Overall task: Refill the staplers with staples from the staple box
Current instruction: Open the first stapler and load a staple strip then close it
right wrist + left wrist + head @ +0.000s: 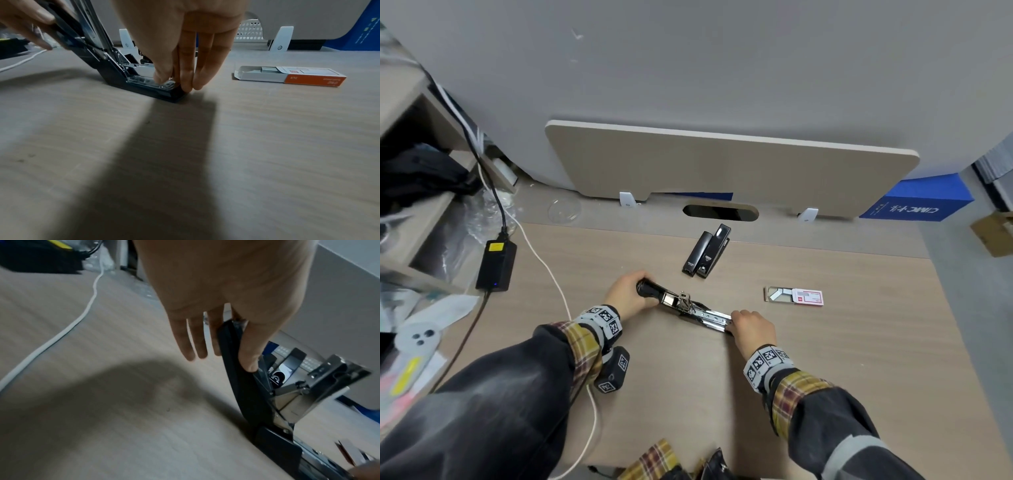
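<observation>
L hand (627, 294) grips the open stapler (688, 306)'s black lid, tilting it back off the mag. R hand (750, 328) fingertips pinch/steady the front end on the tabletop (859, 359), prob. seating staples. Staple box (794, 295) slid open nearby.

- Opened stapler (690, 306): centre of frame, on desk (825, 359).
- Second stapler (707, 251): above it.
- Staple box (794, 295): right of centre.
- Power adapter (496, 265): left edge of desk.
</observation>
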Demonstrator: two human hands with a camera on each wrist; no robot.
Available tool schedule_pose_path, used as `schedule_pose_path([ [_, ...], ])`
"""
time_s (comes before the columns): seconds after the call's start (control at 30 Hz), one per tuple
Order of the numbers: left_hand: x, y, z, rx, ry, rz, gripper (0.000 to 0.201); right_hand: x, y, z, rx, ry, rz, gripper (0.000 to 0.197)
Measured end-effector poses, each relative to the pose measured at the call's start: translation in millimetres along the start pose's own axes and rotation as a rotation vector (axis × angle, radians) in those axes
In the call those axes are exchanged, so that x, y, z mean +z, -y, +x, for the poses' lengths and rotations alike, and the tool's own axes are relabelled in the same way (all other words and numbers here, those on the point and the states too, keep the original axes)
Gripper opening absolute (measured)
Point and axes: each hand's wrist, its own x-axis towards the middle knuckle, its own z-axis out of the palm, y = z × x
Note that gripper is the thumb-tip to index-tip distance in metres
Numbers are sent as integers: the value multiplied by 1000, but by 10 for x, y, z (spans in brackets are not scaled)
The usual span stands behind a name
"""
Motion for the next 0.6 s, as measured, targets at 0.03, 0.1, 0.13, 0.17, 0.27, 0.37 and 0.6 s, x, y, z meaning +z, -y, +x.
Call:
schedule_pose_path([
  [0.03,5,-25,16,25,-6,64,35,-3,12,-10,-2,-3,5,17],
  [0.1,53,-103,14,72,1,166,39,-23,15,-26,-5,-4,10,24],
  [0.13,97,-162,9,94,8,194,42,-36,8,-35,-3,-4,12,26],
  [0.17,146,-225,6,125,2,211,44,-46,5,-41,-4,-5,16,27],
  [0.27,284,-585,-2,225,-119,181,30,-50,-19,-51,-19,4,41,27],
  [0.37,473,-1044,39,236,-234,44,8,-69,-105,-60,-46,33,91,27],
  [0.6,1079,-1590,144,194,52,173,14,-152,-638,-138,145,-2,231,23],
])
